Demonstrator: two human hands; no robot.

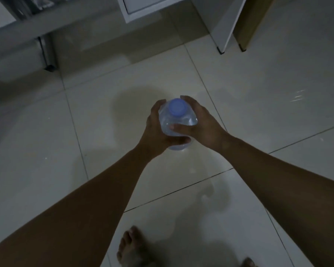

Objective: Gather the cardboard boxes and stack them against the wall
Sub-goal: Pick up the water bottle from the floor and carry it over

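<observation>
Head view, dim light, looking down at pale tiled floor (258,105). Clear plastic bottle (176,122) with blue cap (177,106) held upright at centre, above the floor. Left hand (158,132) wrapped round the bottle's left side, fingers curled behind, thumb across the near lower part. Right hand (202,124) clasping the right side, fingers over the far shoulder by the cap, thumb pressed on the near face. Both hands grasping the bottle, touching each other at the near side. Bare forearms running in from bottom left and bottom right. Bare foot (131,247) at bottom centre, toes of a second foot (248,263) at bottom right edge. White furniture (143,8) far, top centre; white panel leg (225,26) and wood-coloured panel (253,20) far right, standing just beside each other. Grey frame (44,27) with a dark-footed leg far left. Cardboard boxes: none in view, place cannot be told.
</observation>
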